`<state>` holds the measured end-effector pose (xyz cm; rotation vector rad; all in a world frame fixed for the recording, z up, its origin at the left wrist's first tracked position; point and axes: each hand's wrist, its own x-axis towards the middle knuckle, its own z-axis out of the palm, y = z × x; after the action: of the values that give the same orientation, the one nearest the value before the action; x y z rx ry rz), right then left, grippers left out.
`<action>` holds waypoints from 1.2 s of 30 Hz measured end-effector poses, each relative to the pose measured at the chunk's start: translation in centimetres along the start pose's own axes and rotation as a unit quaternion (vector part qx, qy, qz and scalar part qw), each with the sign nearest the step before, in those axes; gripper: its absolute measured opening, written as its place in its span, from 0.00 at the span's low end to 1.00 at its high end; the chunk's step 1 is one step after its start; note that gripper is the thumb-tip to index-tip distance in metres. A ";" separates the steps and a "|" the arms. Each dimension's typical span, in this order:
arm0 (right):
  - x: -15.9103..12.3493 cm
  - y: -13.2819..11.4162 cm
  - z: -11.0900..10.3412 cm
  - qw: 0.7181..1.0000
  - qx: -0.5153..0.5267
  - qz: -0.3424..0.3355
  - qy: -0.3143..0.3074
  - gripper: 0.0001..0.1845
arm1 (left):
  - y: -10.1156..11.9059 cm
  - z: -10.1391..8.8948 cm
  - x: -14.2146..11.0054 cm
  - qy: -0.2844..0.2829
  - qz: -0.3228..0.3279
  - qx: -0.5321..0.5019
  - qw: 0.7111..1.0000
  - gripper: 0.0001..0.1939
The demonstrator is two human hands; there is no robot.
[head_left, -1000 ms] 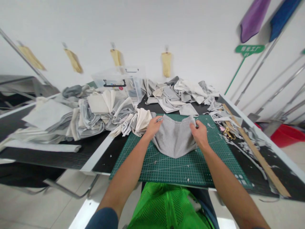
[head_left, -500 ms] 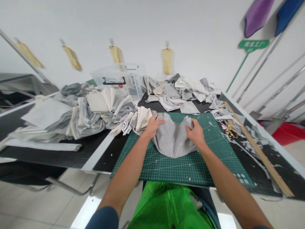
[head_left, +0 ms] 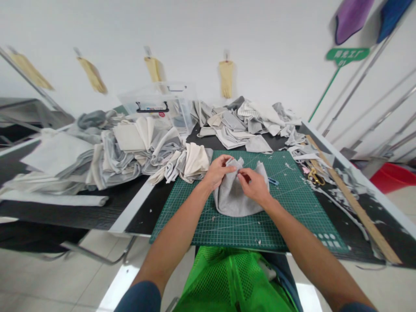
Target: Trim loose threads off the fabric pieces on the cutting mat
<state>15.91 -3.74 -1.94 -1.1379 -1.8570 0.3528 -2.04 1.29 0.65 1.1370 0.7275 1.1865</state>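
A grey piece of fabric [head_left: 238, 201] hangs bunched over the green cutting mat [head_left: 302, 216], its lower edge close to the mat. My left hand [head_left: 219, 172] pinches its upper left edge. Close beside it, my right hand [head_left: 254, 184] is closed with thumb and finger on the cloth near the top middle. The fabric's right upper corner stands up behind my right hand. Just to the right of the cloth, a blue cutter [head_left: 273, 181] lies on the mat, partly hidden by the fabric.
Piles of folded grey and cream cloth [head_left: 130, 147] cover the left side, by a clear plastic box [head_left: 177, 108]. More cloth pieces [head_left: 247, 121] lie at the back. On the right are gold-handled scissors [head_left: 315, 177], a wooden ruler [head_left: 354, 201] and scraps. A red bin [head_left: 393, 177] stands beyond.
My right hand has moved left from the fabric's right corner to its top middle, near my left hand. The cloth is more bunched, and the blue cutter now shows.
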 end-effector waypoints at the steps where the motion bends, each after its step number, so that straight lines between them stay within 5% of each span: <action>1: -0.1 -0.1 0.2 1.000 0.022 0.005 -0.006 0.12 | 0.0 0.1 -0.1 -0.014 -0.008 -0.017 1.000 0.24; 8: 0.0 0.3 0.6 0.995 0.079 0.052 0.030 0.19 | 0.7 -0.2 -0.5 -0.090 -0.050 -0.039 0.994 0.26; 14: 0.1 1.3 0.2 0.996 0.065 0.027 0.050 0.31 | 0.7 -0.3 -0.6 -0.116 -0.054 -0.006 0.992 0.29; 22: 0.3 1.1 -0.7 0.996 0.015 0.003 0.087 0.12 | 1.3 -0.9 -0.4 -0.098 -0.049 0.023 0.994 0.27; 29: 0.4 0.4 -1.3 0.988 0.063 -0.071 0.123 0.07 | 1.7 -3.1 0.6 0.024 -0.031 0.035 0.999 0.22; 33: 0.3 0.2 -1.3 0.985 0.097 -0.108 0.094 0.08 | 0.9 -4.6 1.5 0.150 -0.009 0.141 0.978 0.21; 36: 0.1 0.1 -1.2 0.986 0.107 -0.112 0.069 0.08 | 0.2 -5.3 1.9 0.186 0.020 0.235 0.954 0.20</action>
<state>16.90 -3.86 -1.31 -0.7804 -1.7554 0.3277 -6.37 4.60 -0.59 1.3316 1.3344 1.3178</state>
